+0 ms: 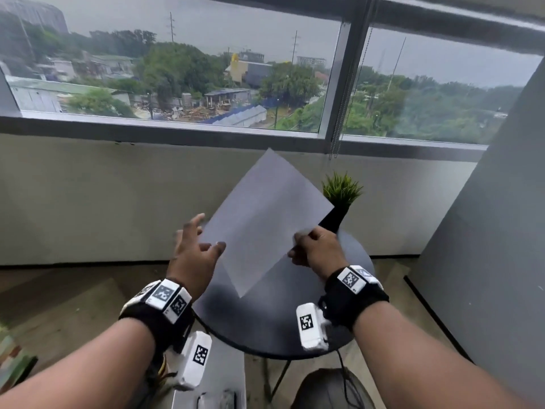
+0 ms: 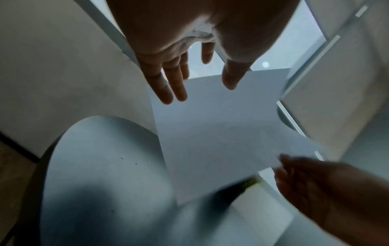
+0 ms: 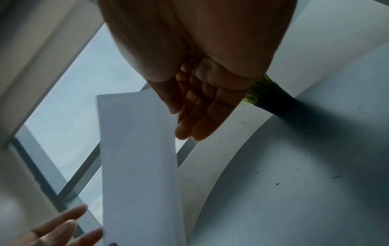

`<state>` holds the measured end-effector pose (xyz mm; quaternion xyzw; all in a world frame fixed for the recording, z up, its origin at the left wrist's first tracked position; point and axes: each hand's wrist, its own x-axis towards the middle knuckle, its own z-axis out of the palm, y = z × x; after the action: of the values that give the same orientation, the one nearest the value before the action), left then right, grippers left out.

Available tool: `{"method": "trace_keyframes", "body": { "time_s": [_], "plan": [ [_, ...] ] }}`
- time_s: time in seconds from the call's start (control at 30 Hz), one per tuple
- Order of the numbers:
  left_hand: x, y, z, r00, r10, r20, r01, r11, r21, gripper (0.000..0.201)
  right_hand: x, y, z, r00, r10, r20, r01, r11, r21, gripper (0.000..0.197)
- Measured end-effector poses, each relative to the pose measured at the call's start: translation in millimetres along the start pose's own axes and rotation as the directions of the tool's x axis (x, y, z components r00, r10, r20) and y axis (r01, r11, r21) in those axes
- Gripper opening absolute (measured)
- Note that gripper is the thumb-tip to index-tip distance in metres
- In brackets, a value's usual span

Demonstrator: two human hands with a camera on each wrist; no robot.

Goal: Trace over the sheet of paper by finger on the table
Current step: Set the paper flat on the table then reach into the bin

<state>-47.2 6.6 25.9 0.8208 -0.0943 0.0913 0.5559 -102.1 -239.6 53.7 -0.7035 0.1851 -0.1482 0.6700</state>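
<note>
My right hand [image 1: 317, 249] pinches one edge of the sheet of paper [image 1: 265, 219], holding it tilted in the air above the round table [image 1: 265, 326]; my left hand [image 1: 196, 252] hovers at its 9 o'clock, fingers spread, holding nothing. Held by one edge, the sheet could sag, or brush the potted plant [image 1: 340, 196] at 2 o'clock and tip it. I count one sheet, one table, one plant.

The sheet [image 1: 265, 219] I hold is thin matt white paper, smooth and unmarked. My table [image 1: 358, 255] has a smooth, dark, faintly shiny top with a few small specks, and the pot [image 1: 334, 221] beside it looks matt black. My wristbands [image 1: 358, 299] are black cloth carrying glossy white plastic blocks.
</note>
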Motion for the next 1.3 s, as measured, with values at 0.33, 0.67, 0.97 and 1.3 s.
{"method": "trace_keyframes", "body": {
  "time_s": [0.33, 0.67, 0.97, 1.3],
  "plan": [
    [21, -29, 59, 0.836, 0.074, 0.543, -0.482, 0.571, 0.664, 0.087, 42, 39, 10, 0.948, 0.248, 0.198, -0.296, 0.915, 0.274, 0.010],
    [97, -48, 68, 0.853, -0.160, 0.497, -0.318, 0.597, 0.737, 0.072, 70, 49, -83, 0.842, 0.400, 0.363, 0.327, 0.158, -0.932, 0.038],
    [139, -53, 101, 0.745, -0.253, 0.617, -0.440, 0.510, 0.739, 0.058, 100, 55, -94, 0.861, 0.289, 0.418, 0.401, 0.118, -0.908, 0.011],
    [159, -51, 146, 0.671, -0.253, 0.697, -0.515, 0.517, 0.684, 0.054, 169, 56, -54, 0.932, -0.050, 0.359, 0.361, 0.219, -0.906, 0.010]
  ]
}}
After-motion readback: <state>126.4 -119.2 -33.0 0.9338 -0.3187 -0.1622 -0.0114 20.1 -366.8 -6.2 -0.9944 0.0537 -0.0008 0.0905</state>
